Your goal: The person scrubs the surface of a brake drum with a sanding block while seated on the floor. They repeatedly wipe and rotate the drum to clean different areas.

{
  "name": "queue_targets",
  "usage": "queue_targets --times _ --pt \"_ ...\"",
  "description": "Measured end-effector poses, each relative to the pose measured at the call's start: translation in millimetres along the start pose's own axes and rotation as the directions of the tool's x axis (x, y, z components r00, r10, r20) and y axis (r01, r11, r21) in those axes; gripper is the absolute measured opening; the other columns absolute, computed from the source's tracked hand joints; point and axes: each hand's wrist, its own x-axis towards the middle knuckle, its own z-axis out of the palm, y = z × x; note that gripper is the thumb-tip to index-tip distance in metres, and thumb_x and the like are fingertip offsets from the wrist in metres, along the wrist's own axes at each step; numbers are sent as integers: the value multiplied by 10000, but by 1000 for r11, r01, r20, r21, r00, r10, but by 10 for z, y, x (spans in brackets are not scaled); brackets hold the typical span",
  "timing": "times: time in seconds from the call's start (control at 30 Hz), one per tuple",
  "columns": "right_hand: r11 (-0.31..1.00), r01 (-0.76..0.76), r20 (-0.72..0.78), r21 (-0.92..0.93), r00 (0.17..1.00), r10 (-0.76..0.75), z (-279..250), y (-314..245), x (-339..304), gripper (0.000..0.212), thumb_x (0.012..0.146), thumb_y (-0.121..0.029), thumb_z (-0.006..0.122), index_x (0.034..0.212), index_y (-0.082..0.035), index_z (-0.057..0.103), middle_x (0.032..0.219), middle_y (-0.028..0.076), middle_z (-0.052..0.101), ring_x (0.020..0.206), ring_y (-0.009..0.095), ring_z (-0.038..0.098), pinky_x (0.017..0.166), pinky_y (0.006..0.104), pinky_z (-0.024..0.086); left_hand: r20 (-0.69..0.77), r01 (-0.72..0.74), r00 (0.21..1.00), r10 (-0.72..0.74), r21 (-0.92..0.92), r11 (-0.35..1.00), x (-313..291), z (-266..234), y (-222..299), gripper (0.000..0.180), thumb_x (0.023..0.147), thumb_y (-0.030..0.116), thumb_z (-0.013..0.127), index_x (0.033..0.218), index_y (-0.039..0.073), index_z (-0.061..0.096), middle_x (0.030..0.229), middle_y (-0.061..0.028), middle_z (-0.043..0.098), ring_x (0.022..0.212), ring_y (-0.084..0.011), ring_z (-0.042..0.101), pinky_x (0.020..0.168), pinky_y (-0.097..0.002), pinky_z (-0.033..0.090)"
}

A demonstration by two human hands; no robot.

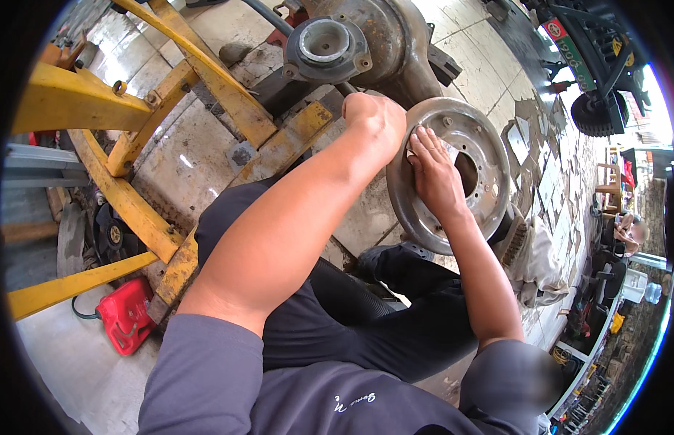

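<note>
A round, dull metal plate (489, 192) with a raised rim, a large central hole and smaller holes around it stands tilted in front of me. My right hand (433, 168) lies on its face, fingers stretched out together beside the central hole, thumb apart. My left hand (373, 122) is closed at the plate's upper left edge; its fingers curl away from view, so what they grip is hidden. Just beyond it is a dark, greasy metal hub (324, 47) with a pale round bore. A large rusty metal housing (384, 43) sits behind both.
Yellow steel frames (221, 87) stand at the left, with a red plastic case (125, 315) below them. A brush (515, 241) and a pale cloth (544, 264) lie right of the plate. Broken tile pieces (551, 174) cover the floor farther right; a vehicle (594, 69) stands upper right.
</note>
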Motion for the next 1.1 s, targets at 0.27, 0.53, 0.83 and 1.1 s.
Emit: queue_targets --times 0.27,0.53,0.83,1.1 --pt "999 -35 -32 -11 999 34 4 4 39 395 917 -99 611 1297 -1 570 1402 197 524 1362 349 439 1133 463 358 -24 8 1000 -8 5 1000 30 5 -38 413 783 460 787 1050 148 745 1081 -42 737 1004 -194 707 804 -328 553" --pt "999 -36 -38 -39 999 35 10 22 53 392 900 -85 632 1274 13 571 1395 210 525 1348 363 452 1133 461 354 -1 8 1000 -8 -43 999 6 -26 -63 407 795 454 777 1049 136 745 1083 -50 735 1009 -198 705 821 -329 551" --pt "994 -110 -18 3 994 110 10 114 16 371 956 -143 569 1290 18 558 1402 230 513 1356 374 439 1131 478 346 -2 -4 1000 4 -99 995 -22 -13 -79 413 794 459 775 1030 121 746 1062 -70 735 1003 -212 704 822 -337 553" --pt "996 -86 -42 -9 996 85 43 121 -47 407 926 -106 603 1314 4 547 1420 218 501 1369 360 428 1148 449 331 30 -4 1000 7 -86 996 -24 -52 -55 392 803 454 771 1019 128 748 1049 -76 736 994 -227 705 824 -349 554"
